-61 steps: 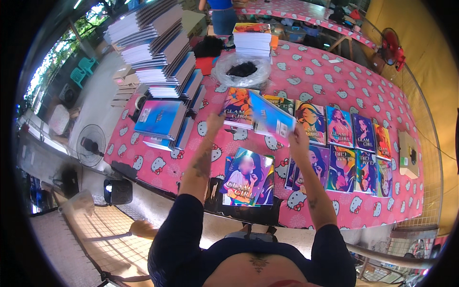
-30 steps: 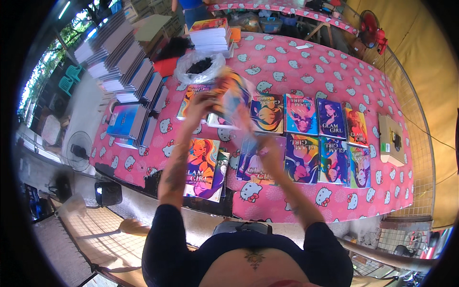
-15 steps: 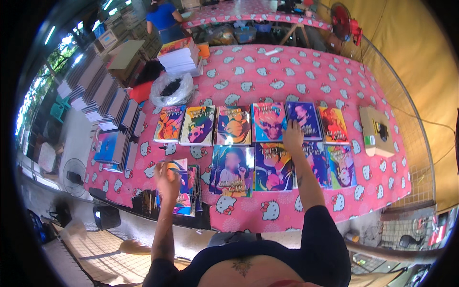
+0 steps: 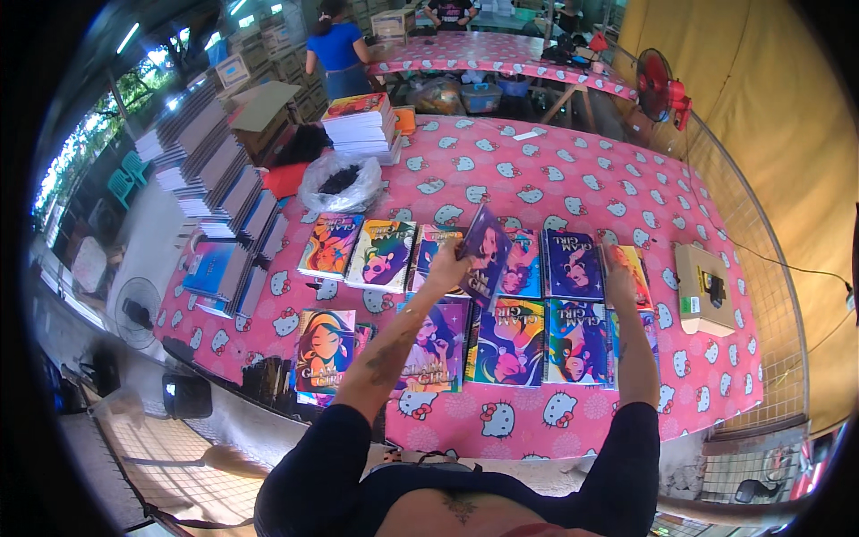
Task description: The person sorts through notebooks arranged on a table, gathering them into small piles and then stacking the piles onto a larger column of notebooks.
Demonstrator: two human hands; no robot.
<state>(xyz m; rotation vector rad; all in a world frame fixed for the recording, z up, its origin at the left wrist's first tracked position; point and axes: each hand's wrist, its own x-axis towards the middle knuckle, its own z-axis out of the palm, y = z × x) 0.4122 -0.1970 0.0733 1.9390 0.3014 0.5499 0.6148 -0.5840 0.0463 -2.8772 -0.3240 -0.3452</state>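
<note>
My left hand (image 4: 447, 268) is closed on a purple notebook (image 4: 488, 255), held tilted above the back row of notebooks. At that row's right end, my right hand (image 4: 619, 279) has its fingers curled at the edge of a yellow and red notebook (image 4: 635, 268), partly covering it. Between them lies a dark purple notebook pile (image 4: 574, 266). Left of my raised notebook are a white-covered pile (image 4: 380, 257) and an orange and purple one (image 4: 329, 246). The front row holds a purple pile (image 4: 434, 345), a multicoloured one (image 4: 510, 342) and a blue one (image 4: 575, 345).
A separate notebook pile (image 4: 325, 349) lies at the near left. Tall notebook stacks (image 4: 210, 170) line the left edge. Beyond stand a plastic bag (image 4: 358, 188) of black pieces and a thick notebook stack (image 4: 358, 130). A cardboard box (image 4: 702, 291) sits at right, before a red fan (image 4: 658, 85).
My left hand has moved from the near-left pile to the back row and now holds up a purple notebook. My right hand has shifted from the purple pile to the yellow and red notebook.
</note>
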